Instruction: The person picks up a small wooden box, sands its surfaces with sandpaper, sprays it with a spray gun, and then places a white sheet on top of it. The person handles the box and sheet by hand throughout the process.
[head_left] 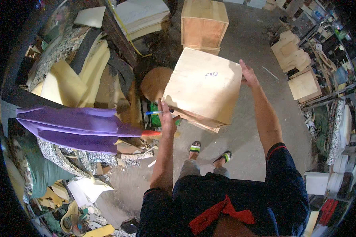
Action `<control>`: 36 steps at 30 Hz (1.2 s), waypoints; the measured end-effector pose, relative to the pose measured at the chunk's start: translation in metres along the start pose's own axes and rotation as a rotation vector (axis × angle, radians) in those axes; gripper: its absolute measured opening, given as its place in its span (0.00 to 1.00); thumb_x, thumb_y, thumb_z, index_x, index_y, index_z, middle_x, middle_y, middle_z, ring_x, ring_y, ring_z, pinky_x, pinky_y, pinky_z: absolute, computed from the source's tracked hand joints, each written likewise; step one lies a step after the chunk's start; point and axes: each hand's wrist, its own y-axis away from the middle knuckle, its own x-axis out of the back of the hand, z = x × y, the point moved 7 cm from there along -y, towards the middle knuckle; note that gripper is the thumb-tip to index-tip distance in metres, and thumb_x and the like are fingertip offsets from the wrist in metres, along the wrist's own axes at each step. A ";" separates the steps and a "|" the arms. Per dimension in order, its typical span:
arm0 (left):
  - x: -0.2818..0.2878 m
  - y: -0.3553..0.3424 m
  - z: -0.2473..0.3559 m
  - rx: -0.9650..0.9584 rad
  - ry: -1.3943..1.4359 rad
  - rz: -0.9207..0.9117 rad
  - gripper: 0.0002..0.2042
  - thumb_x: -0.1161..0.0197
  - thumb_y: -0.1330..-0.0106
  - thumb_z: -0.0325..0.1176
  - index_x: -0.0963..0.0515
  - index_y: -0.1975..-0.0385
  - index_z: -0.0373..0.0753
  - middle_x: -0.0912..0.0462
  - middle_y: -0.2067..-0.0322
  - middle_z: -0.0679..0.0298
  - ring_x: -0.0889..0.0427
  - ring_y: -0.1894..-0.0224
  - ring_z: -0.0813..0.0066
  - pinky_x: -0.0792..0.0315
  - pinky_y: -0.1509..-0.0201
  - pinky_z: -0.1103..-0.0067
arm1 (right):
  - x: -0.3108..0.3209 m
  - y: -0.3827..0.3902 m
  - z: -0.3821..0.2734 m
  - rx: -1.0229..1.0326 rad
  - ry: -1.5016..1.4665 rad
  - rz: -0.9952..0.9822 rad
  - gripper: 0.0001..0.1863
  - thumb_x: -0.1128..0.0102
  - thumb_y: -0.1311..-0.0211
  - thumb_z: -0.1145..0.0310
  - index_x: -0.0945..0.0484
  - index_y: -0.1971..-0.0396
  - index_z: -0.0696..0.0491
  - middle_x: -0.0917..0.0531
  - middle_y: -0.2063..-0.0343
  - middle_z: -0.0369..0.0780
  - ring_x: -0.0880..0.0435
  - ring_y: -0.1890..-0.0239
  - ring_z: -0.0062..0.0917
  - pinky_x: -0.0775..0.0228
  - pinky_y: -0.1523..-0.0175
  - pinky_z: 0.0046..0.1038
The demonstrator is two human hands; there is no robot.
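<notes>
A pale plywood box [205, 85] is held up in front of me, tilted, with a short handwritten mark on its top face. My left hand [168, 120] presses against its near left side. Between the fingers of that hand sits a blue pen [153, 112], its dark end pointing right. My right hand [249, 75] grips the far right edge, thumb up and fingers partly hidden behind the box. Just beyond stands a stack of similar wooden boxes [205, 29].
Left of me lie foam sheets [67, 83] and a purple cloth [75, 126] over scraps. A round brown board [156, 83] leans behind the held box. Cut plywood panels [304, 85] and cluttered shelves line the right. Grey concrete floor [249, 152] lies around my sandalled feet.
</notes>
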 end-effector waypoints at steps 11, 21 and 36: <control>0.059 0.005 -0.026 -0.162 -0.014 0.107 0.24 0.51 0.26 0.49 0.37 0.40 0.37 0.27 0.49 0.57 0.27 0.49 0.68 0.30 0.45 0.69 | 0.025 0.156 -0.003 0.153 -0.044 0.220 0.28 0.37 0.39 0.46 0.23 0.62 0.61 0.21 0.71 0.37 0.26 0.70 0.18 0.35 0.70 0.23; 0.096 0.178 -0.055 -0.253 -0.294 -0.186 0.20 0.50 0.25 0.43 0.35 0.43 0.34 0.25 0.51 0.51 0.26 0.49 0.64 0.34 0.43 0.72 | 0.117 0.484 0.134 -0.047 -0.276 0.707 0.23 0.36 0.38 0.46 0.31 0.73 0.52 0.31 0.79 0.31 0.34 0.77 0.12 0.42 0.76 0.21; 0.283 0.287 -0.171 0.176 -0.902 -0.562 0.23 0.45 0.28 0.47 0.27 0.50 0.29 0.21 0.54 0.59 0.25 0.54 0.71 0.30 0.48 0.74 | -0.008 0.967 0.238 -0.558 -0.308 1.233 0.22 0.35 0.40 0.51 0.20 0.61 0.58 0.19 0.63 0.40 0.24 0.61 0.23 0.30 0.57 0.29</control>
